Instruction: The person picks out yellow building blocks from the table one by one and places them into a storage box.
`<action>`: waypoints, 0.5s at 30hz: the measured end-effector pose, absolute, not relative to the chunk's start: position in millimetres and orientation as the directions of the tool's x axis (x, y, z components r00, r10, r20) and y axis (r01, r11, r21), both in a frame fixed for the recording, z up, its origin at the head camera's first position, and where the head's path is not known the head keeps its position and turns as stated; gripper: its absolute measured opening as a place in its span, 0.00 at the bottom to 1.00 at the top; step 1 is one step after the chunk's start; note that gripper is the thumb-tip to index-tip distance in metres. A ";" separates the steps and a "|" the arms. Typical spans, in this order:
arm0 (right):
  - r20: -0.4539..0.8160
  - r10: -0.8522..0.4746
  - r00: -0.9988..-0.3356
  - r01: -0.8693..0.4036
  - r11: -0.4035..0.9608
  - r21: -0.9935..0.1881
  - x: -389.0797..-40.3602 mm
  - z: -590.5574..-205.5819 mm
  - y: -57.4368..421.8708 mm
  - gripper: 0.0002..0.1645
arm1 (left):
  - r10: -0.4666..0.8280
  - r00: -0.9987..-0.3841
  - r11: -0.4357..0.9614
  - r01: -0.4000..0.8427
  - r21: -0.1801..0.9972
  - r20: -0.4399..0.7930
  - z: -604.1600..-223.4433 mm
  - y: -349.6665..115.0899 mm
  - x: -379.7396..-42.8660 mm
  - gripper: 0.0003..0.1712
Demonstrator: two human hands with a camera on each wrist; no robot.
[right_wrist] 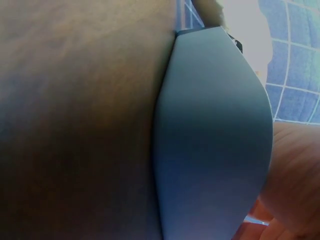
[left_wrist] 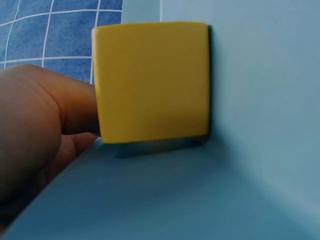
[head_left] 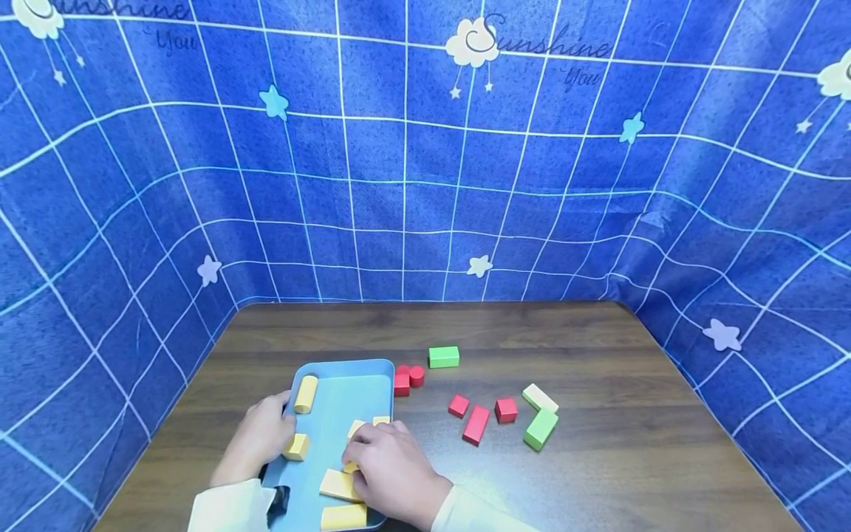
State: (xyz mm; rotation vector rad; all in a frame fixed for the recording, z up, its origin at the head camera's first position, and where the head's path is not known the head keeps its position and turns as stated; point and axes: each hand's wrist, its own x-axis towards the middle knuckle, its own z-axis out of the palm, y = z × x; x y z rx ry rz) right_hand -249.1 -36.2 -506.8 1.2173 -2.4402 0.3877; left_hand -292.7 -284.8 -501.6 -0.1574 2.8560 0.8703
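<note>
A light blue tray (head_left: 335, 403) lies at the left of the table with several yellow blocks in it. My left hand (head_left: 262, 432) holds the tray's left rim, beside a yellow block (head_left: 297, 448) that fills much of the left wrist view. A yellow cylinder (head_left: 306, 394) lies in the tray's far left corner. Over the right rim reaches my right hand (head_left: 392, 467), its curled fingers on a small yellow block (head_left: 350, 467) that they mostly hide. Near those fingers lie a flat yellow block (head_left: 337, 485) and another yellow cylinder (head_left: 343, 516).
Right of the tray are several red blocks (head_left: 476, 425), some close to its wall. A green block (head_left: 444, 357) lies farther back; another green block (head_left: 541, 428) touches a pale green one (head_left: 540, 398). Blue grid-patterned cloth (head_left: 425, 207) surrounds the wooden table (head_left: 631, 443).
</note>
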 end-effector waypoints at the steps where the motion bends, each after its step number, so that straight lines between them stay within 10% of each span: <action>1: 0.453 -0.701 -0.551 -0.807 0.585 -0.075 -249.1 -506.7 -36.0 0.09 | -0.053 -0.983 0.825 -0.141 0.547 -0.174 -501.3 -284.9 -292.7 0.30; 15: 0.445 -0.708 -0.548 -0.808 0.586 -0.064 -249.5 -508.4 -35.0 0.09 | -0.054 -0.984 0.820 -0.140 0.555 -0.168 -501.7 -285.4 -292.2 0.31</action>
